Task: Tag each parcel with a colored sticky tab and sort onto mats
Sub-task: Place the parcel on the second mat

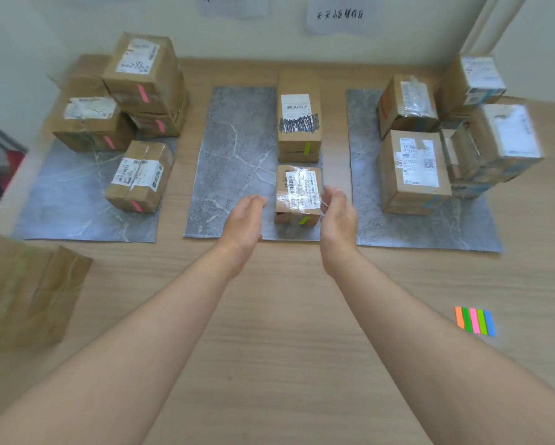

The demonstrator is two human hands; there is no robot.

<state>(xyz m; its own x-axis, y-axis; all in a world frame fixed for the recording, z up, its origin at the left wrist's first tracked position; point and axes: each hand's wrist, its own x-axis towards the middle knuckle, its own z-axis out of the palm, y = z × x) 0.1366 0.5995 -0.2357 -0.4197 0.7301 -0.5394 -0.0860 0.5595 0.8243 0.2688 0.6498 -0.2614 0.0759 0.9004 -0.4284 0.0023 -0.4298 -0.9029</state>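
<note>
A small cardboard parcel [298,194] with a green tab on its front sits at the near right of the middle grey mat [234,162]. My left hand [245,220] hovers just left of it, fingers relaxed and a small gap away. My right hand [338,216] is beside its right side, fingers loosely curved, holding nothing. Behind it stands a taller green-tabbed parcel [299,117]. The left mat [70,200] carries several pink-tabbed parcels [141,175]. The right mat [430,226] holds several parcels [412,171]. A pad of colored sticky tabs [475,321] lies on the table at right.
A large plain cardboard box [28,290] stands at the near left on the wooden table [269,316]. Paper signs [340,16] hang on the wall behind the mats. The table's left edge runs diagonally past the left mat.
</note>
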